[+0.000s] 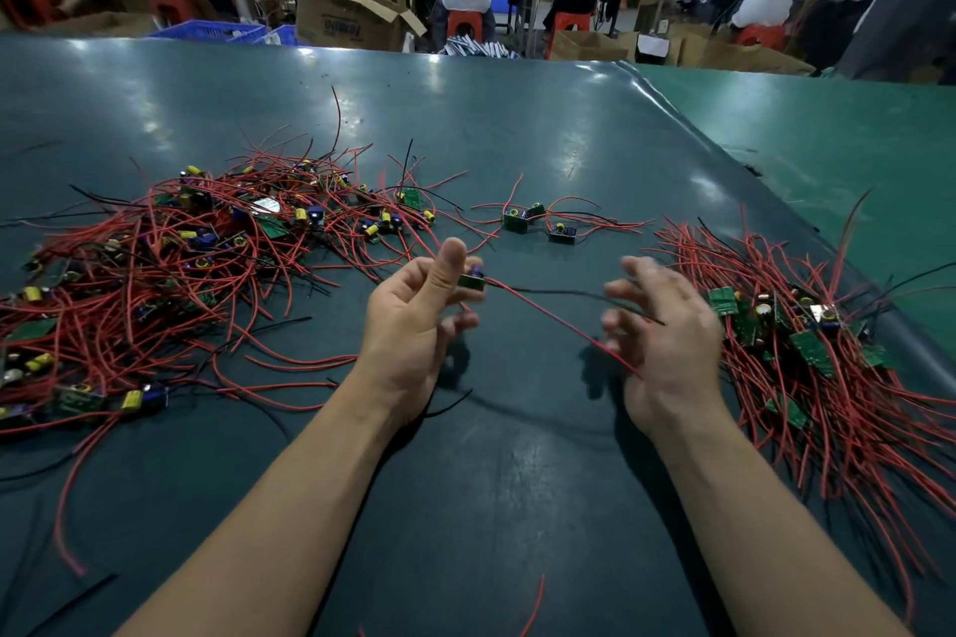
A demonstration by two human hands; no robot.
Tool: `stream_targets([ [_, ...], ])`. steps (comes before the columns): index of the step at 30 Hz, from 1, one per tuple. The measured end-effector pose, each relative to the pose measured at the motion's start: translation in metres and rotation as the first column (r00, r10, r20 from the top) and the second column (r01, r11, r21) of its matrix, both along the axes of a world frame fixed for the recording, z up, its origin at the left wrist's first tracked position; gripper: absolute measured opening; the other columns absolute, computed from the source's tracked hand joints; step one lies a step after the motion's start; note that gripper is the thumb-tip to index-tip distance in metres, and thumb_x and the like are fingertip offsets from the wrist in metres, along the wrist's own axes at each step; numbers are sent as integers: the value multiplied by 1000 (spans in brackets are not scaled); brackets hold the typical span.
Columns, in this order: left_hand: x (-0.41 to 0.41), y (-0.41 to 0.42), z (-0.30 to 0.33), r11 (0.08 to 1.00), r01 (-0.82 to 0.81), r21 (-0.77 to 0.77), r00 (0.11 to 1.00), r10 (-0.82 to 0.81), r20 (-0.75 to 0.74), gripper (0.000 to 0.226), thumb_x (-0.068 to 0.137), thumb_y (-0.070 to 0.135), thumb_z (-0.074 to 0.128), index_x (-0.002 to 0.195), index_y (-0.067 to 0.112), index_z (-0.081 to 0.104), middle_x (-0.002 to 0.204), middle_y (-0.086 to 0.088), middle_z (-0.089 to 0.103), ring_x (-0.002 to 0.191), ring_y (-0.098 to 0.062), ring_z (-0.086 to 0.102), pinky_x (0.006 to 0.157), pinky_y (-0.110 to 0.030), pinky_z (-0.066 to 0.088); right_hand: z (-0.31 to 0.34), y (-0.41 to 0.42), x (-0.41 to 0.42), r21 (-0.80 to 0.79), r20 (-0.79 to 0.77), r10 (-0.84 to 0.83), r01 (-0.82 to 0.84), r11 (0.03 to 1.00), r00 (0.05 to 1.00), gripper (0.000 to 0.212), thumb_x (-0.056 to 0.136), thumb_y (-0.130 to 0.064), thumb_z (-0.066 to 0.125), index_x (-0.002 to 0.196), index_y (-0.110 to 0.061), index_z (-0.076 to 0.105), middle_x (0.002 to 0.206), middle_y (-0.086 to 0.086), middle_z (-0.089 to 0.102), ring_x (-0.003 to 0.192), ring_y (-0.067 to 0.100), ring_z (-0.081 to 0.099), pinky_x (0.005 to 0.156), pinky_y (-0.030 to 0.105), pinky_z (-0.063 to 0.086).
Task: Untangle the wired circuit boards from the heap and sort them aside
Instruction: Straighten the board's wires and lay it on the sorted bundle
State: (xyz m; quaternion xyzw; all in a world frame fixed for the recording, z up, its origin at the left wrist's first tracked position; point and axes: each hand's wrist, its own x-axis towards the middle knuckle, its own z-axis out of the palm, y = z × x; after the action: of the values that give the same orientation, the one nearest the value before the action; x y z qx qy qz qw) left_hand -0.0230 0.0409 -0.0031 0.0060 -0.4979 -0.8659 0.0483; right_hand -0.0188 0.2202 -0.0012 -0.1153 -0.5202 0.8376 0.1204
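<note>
From the head camera, the left hand [414, 321] pinches a small green circuit board [472, 280] between thumb and curled fingers, just above the dark table [517, 129], near the middle of the view. From that board a red wire [558, 321] and a black wire [584, 296] trail toward four o'clock, their long axis running left to right and slightly toward the person, straight at the right hand [667, 326]. That hand is blurred, its fingers spread and loosely bent around the wire ends; whether it grips them or only brushes them I cannot tell. The tangled heap [170, 264] of boards and red leads sprawls at nine to ten o'clock from the hands, nearer the left arm. The sorted pile [807, 347] lies at three o'clock, just beside the right hand, its wires fanned toward the person. Two loose boards [538, 222] rest at twelve o'clock, apart from both piles. Judging by this layout, the held board looks free of the heap, so the coming move likely carries it rightward, wires leading, and the right hand is the nearer one to lay it down.
</note>
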Motion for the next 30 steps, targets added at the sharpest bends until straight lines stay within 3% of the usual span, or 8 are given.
stream_targets([
  [3,1,-2,2,999,31,37,999,-30,-20,42,61,48,68,80,15,50,69,-1,71,57,-11,66,52,-19,50,3,-5,9,-67,2,477,-476,877,879,24,84,-31,59,96,-15,73,70,-2,63,49,10,53,39,20,37],
  [7,8,1,1,984,150,-94,989,-148,28,38,61,51,69,73,16,62,51,-1,56,32,-8,38,36,-15,26,1,-16,14,78,58,591,-594,801,805,31,80,-40,62,92,-15,77,65,1,60,43,10,48,35,17,34],
  [11,16,8,-4,893,295,-340,952,-305,27,35,63,53,72,70,19,72,49,-2,55,31,-12,42,32,-13,25,-2,-18,14,135,69,560,-564,815,826,24,76,-38,66,78,-16,76,54,1,55,33,7,38,32,13,28],
  [13,17,9,-5,866,309,-394,946,-324,29,32,67,51,72,69,19,70,50,-3,52,32,-12,42,32,-14,26,-4,-17,14,144,67,526,-529,836,848,23,75,-30,68,85,-10,74,48,-2,49,32,5,33,32,12,24],
  [18,18,12,-2,852,280,-442,949,-315,-7,29,79,39,67,73,10,68,49,5,49,36,-8,43,35,-15,32,-3,-19,13,101,54,438,-441,892,898,19,67,-23,74,81,-10,75,48,-4,50,33,3,32,33,11,23],
  [20,19,12,-1,848,263,-461,948,-315,-38,25,82,30,66,72,7,65,46,8,48,36,-6,39,38,-14,31,-3,-20,10,100,50,362,-365,926,931,5,78,-15,72,75,-11,75,45,-3,44,33,5,30,34,12,23],
  [23,19,12,-1,847,252,-468,948,-314,-57,21,86,17,66,69,5,61,43,10,48,37,-4,34,40,-15,27,-4,-15,1,49,13,192,-192,980,981,16,87,-7,65,73,-10,72,46,-5,43,33,5,28,35,13,23],
  [30,20,11,-2,837,280,-469,934,-351,-68,24,76,28,70,66,8,64,46,7,49,41,-10,34,44,-23,25,-7,-4,-9,-67,1,-3,3,998,1000,20,95,-9,55,78,-10,65,51,-6,49,34,5,33,35,13,25],
])
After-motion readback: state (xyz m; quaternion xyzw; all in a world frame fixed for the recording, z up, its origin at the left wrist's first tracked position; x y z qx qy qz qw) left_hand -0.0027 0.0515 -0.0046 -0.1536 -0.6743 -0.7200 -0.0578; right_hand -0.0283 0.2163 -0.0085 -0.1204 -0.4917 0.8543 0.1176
